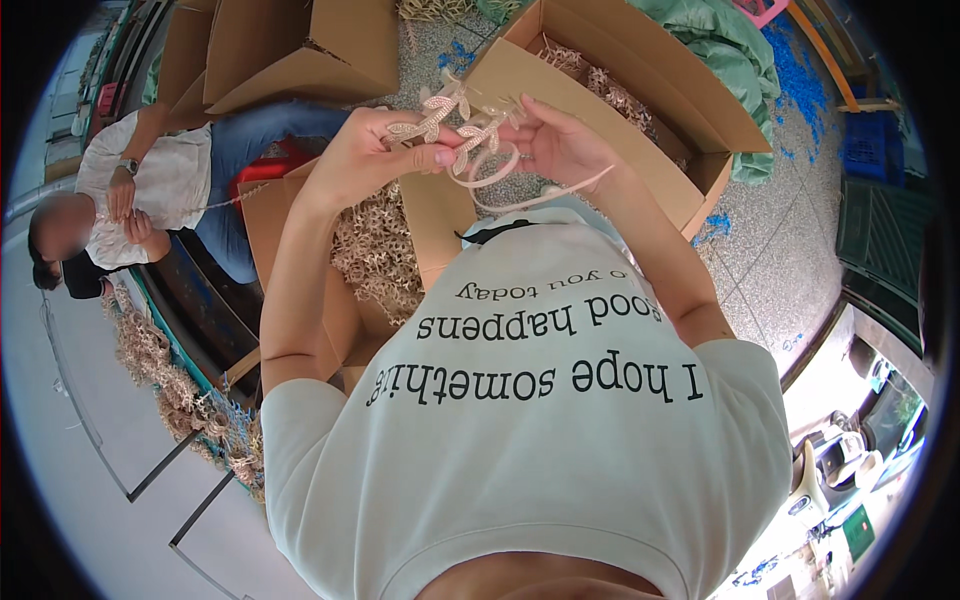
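Note:
A pale beige strip of leaf-shaped trim (437, 112) is held up in front of my chest, with a narrow plain band looping below its leaves. My left hand (378, 150) is closed on it, thumb and fingers pinching near the leaves. On the other side, my right hand (565, 148) has its thumb and curled fingers around the far leaves; the exact contact is partly hidden. One band end trails toward my right wrist. Beneath my left forearm, a heap of similar beige trim (375, 245) fills an open cardboard box (440, 225).
Another open cardboard box (590, 120) with trim inside stands ahead right, beside green sheeting (725, 60). More cardboard (355, 50) stands ahead left. A seated co-worker (150, 190) handles a strand at left. Blue scraps (795, 80) litter the floor near a blue crate (868, 145).

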Demonstrator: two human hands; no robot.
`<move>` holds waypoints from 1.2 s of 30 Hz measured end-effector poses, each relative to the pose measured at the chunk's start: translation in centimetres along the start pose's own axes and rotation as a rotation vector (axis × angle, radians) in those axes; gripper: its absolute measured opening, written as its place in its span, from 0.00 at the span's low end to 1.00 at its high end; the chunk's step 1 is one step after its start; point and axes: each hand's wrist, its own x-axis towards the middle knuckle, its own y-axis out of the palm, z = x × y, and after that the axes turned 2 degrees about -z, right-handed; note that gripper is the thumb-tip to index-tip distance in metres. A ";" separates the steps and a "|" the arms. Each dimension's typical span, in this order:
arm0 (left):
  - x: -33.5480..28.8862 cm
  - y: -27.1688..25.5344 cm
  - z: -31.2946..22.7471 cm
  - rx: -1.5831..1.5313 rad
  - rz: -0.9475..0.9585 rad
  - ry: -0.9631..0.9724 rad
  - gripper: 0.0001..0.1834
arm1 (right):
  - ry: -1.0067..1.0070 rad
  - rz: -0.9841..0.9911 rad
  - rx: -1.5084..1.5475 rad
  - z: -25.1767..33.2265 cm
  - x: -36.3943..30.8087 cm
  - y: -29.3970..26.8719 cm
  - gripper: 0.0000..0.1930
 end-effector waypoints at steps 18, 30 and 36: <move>-1.8 0.5 -1.2 0.055 -0.064 0.084 0.14 | -0.619 -0.275 -0.541 5.8 -3.6 1.2 0.09; -1.2 0.4 -1.0 0.246 0.050 0.467 0.12 | -0.339 -0.057 -0.316 5.5 -1.7 2.4 0.10; -1.4 0.0 -1.0 0.299 0.040 0.492 0.10 | -0.450 -0.084 -0.116 2.7 -1.7 5.5 0.12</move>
